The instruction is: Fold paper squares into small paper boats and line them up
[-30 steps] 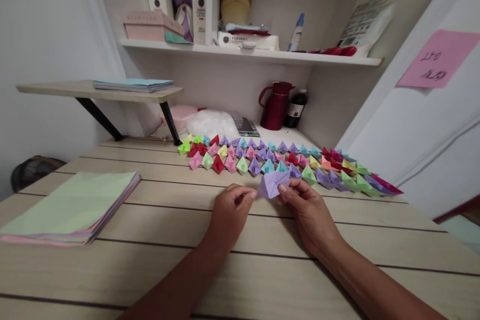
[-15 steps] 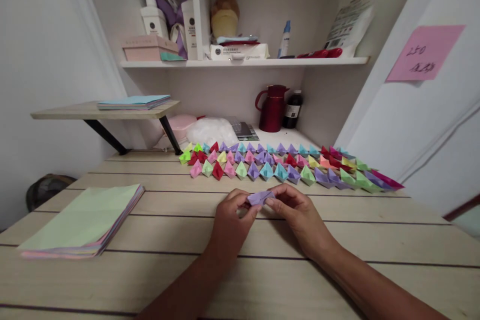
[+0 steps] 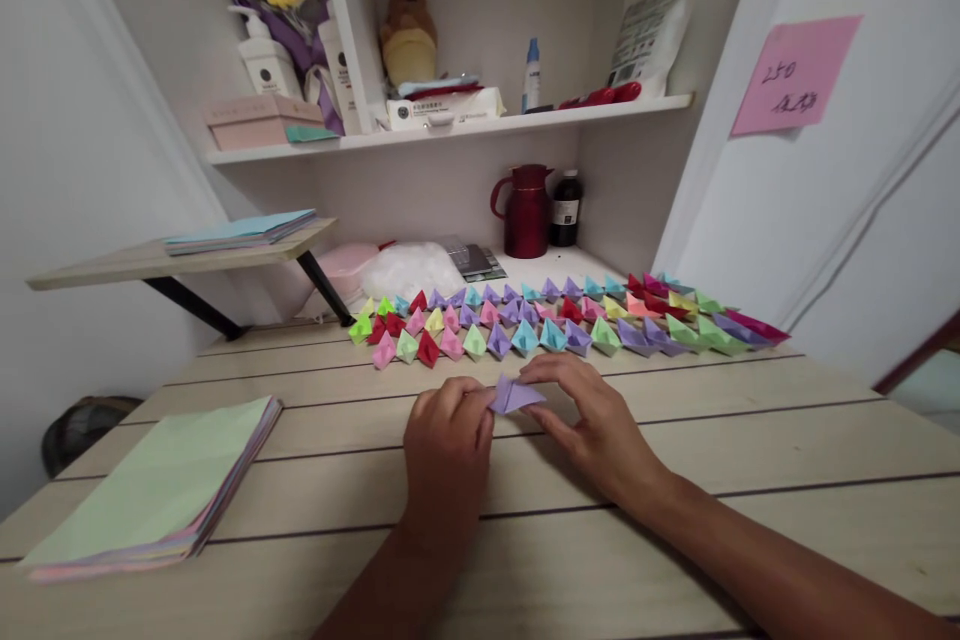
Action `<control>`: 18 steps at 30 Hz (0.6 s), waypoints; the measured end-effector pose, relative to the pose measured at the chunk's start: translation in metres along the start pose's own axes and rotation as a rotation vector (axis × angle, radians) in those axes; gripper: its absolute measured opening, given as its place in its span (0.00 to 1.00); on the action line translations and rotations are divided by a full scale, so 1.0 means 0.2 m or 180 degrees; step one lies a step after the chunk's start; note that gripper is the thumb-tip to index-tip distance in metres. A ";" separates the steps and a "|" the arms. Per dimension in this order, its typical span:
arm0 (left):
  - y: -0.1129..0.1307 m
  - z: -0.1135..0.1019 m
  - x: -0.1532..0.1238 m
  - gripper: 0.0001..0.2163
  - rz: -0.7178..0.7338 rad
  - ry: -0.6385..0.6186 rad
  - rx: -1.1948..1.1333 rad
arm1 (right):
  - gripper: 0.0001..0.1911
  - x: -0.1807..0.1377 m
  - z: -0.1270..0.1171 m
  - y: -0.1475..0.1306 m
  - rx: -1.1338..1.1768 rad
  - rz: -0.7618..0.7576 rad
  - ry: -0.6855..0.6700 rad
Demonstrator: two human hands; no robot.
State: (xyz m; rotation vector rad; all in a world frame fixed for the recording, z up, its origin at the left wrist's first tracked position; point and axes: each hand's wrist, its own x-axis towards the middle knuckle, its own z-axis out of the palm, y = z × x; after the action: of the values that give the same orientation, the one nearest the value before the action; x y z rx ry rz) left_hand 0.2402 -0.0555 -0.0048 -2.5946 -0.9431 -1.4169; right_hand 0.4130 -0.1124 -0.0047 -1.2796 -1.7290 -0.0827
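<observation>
A small folded purple paper boat (image 3: 516, 396) is held a little above the table's middle. My left hand (image 3: 450, 445) pinches its left end between thumb and fingers, with the back of the hand turned up. Around the boat's right end are the thumb and index finger of my right hand (image 3: 592, 420), curved over and under it; their exact contact is hard to see. Beyond my hands, several rows of finished paper boats (image 3: 526, 338) in purple, blue, green, pink, red and yellow line the table's back.
A stack of coloured paper (image 3: 150, 480) lies at the left of the slatted table (image 3: 322, 480). Another stack (image 3: 240, 232) rests on a small raised shelf (image 3: 97, 265). Behind the boats stand a red jug (image 3: 526, 212) and a dark bottle (image 3: 566, 210). A pink note (image 3: 796, 75) hangs at right.
The purple boat has turned, and its pointed fold now stands up. My left hand has rolled over so its back faces up; the right thumb and index finger are wider apart. The view has tilted.
</observation>
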 end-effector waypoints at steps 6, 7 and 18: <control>0.02 -0.01 0.01 0.10 0.0013 -0.0217 0.0168 | 0.11 0.00 -0.01 0.03 -0.0164 0.0099 -0.0147; 0.02 0.00 0.01 0.10 -0.0114 -0.0257 0.0110 | 0.11 0.01 -0.01 0.03 -0.0149 0.0162 -0.0123; -0.02 0.07 0.01 0.06 -0.1145 -0.0757 -0.0657 | 0.16 0.01 0.01 0.03 0.0329 0.0446 -0.0261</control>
State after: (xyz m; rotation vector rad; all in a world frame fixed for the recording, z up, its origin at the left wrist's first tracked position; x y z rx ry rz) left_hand 0.2493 -0.0479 -0.0118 -2.9072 -1.4280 -1.3562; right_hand 0.4169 -0.1070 -0.0070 -1.3391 -1.6848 0.1405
